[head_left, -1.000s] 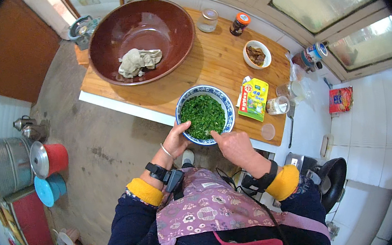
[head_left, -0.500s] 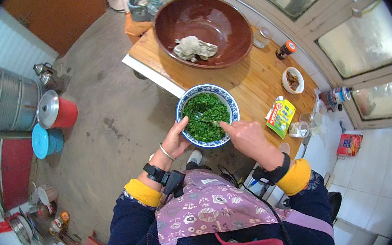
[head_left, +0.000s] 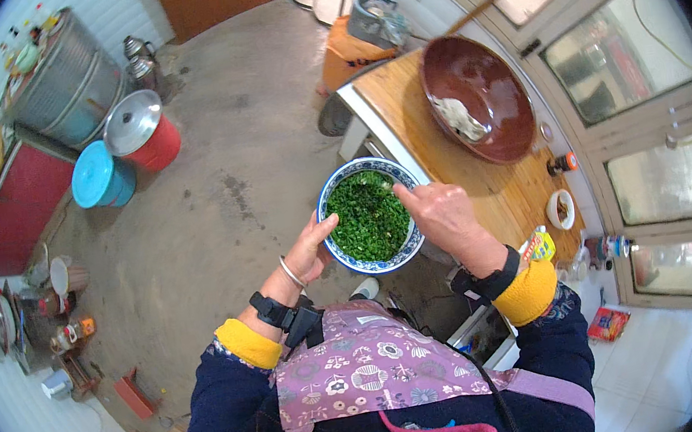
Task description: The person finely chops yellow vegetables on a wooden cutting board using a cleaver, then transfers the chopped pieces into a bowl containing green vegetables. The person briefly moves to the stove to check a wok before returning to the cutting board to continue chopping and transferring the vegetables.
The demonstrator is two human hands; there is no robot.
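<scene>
Bowl (head_left: 372,265) of chopped greens (head_left: 369,223) was held by the table (head_left: 485,186) edge, rim away from table gripped by left hand (head_left: 309,249), right hand (head_left: 448,217) curled at table-side rim, contents couldn't be told.

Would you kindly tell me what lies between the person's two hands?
In the head view, a blue-and-white bowl filled with chopped greens lies between the left hand and the right hand.

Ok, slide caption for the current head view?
Left hand holds a patterned bowl of chopped greens, right hand at its edge; brown basin on wooden table.
</scene>
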